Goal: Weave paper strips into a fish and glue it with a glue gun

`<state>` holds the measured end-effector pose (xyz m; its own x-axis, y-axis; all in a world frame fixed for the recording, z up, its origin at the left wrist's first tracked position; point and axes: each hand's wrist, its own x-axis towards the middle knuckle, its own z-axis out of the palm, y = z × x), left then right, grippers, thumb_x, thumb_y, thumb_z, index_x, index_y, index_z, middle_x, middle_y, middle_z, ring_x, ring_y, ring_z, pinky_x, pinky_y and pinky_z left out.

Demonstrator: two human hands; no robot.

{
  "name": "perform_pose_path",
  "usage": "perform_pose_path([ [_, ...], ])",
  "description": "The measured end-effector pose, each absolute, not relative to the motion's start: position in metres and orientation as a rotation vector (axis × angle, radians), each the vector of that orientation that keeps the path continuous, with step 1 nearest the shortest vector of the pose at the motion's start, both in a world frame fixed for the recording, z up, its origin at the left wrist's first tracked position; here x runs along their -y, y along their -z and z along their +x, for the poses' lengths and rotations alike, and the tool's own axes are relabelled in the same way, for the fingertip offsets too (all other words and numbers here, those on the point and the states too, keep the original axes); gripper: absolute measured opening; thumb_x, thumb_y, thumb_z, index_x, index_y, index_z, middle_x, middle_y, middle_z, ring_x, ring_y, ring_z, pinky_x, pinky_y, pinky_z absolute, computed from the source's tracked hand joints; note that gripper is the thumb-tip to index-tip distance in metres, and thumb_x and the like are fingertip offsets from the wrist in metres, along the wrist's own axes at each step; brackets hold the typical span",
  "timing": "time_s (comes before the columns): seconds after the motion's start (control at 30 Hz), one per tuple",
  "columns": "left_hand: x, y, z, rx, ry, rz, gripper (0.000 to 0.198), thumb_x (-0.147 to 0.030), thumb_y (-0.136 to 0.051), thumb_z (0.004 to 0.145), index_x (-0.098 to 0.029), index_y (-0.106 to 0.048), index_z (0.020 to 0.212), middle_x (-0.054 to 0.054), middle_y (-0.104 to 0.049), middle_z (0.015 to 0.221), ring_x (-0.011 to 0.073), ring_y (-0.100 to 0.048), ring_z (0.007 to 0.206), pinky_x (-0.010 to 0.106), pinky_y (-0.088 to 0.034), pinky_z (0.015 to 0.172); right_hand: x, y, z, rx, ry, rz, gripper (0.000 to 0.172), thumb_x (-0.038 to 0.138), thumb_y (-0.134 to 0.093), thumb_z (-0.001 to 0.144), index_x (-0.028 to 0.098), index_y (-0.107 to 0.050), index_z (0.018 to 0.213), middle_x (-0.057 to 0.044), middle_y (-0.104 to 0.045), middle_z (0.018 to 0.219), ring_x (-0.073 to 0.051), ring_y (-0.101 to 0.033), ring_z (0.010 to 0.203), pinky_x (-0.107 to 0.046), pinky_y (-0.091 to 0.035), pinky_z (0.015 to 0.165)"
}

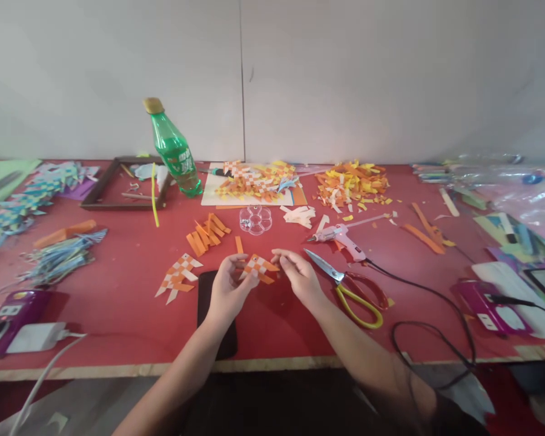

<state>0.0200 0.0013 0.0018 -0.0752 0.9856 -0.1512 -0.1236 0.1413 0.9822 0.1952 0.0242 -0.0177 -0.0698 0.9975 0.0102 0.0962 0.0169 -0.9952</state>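
Between thumb and fingers, my left hand (231, 289) grips a small woven paper fish (257, 266), checked in orange and white, with a dark dot near its top. Close against the fish's right tip is my right hand (300, 278), its thumb and fingers drawn together; what they pinch, if anything, is too small to make out. A second woven paper piece (179, 275) lies left of my hands. Beyond them are folded orange strips (209, 233) and a clear flower-shaped case (255, 220) with tiny pieces in it. A black phone (209, 303) lies partly under my left forearm.
Right of my hands lie scissors (345, 284) and a pink glue gun (340, 237), its black cord (431, 297) looping toward the edge. A green bottle (177, 154) stands by a dark tray (122, 206). Paper scraps (352, 183) and purple power sockets (493, 309) are also on the red table.
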Motion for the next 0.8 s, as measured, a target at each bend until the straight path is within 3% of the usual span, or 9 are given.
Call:
perform_pose_path([
  [0.17, -0.003, -0.001, 0.019, -1.194, -1.244, 0.875, 0.035, -0.039, -0.074, 0.076, -0.016, -0.060, 0.098, 0.004, -0.071, 0.084, 0.0165, -0.072, 0.074, 0.029, -0.059, 0.068, -0.020, 0.022, 0.195, 1.341, -1.323, -1.179, 0.034, 0.047, -0.057, 0.091, 0.017, -0.071, 0.089, -0.003, -0.069, 0.078, -0.018, -0.065, 0.075, -0.031, -0.056, 0.069],
  [0.37, -0.003, 0.000, 0.020, -1.145, -1.250, 0.835, 0.035, -0.039, -0.079, 0.072, -0.015, -0.065, 0.093, 0.006, -0.075, 0.082, 0.0189, -0.073, 0.073, 0.034, -0.061, 0.073, -0.020, 0.029, 0.199, 1.299, -1.447, -1.133, 0.033, 0.035, -0.058, 0.094, 0.016, -0.058, 0.121, -0.008, -0.061, 0.120, -0.021, -0.063, 0.101, -0.041, -0.055, 0.084],
  [0.63, -0.005, 0.006, 0.018, -1.134, -1.310, 0.758, 0.037, -0.045, -0.069, 0.079, -0.017, -0.067, 0.102, 0.008, -0.075, 0.094, 0.0222, -0.072, 0.091, 0.037, -0.060, 0.079, -0.028, 0.038, 0.197, 1.121, -1.461, -1.178, 0.034, 0.035, -0.058, 0.094, 0.017, -0.058, 0.122, -0.009, -0.060, 0.123, -0.022, -0.062, 0.104, -0.043, -0.054, 0.087],
  [0.8, -0.005, 0.008, 0.015, -1.118, -1.316, 0.755, 0.029, -0.042, -0.067, 0.080, -0.016, -0.063, 0.092, 0.005, -0.072, 0.085, 0.0172, -0.071, 0.079, 0.032, -0.058, 0.076, -0.033, 0.046, 0.201, 0.975, -1.466, -1.159, 0.034, 0.035, -0.058, 0.094, 0.017, -0.057, 0.123, -0.009, -0.060, 0.123, -0.022, -0.062, 0.104, -0.043, -0.054, 0.086],
])
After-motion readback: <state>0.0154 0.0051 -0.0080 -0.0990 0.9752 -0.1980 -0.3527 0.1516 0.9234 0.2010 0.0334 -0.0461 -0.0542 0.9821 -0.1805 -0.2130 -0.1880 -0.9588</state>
